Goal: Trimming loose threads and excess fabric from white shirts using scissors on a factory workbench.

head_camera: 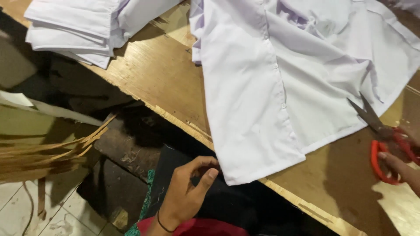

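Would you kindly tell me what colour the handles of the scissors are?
Red-orange, on the metal-bladed scissors held in the right hand, seen in the head view.

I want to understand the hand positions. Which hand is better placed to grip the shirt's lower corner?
Probably the left hand: it hovers beside the white shirt corner, empty. The right hand holds the red scissors.
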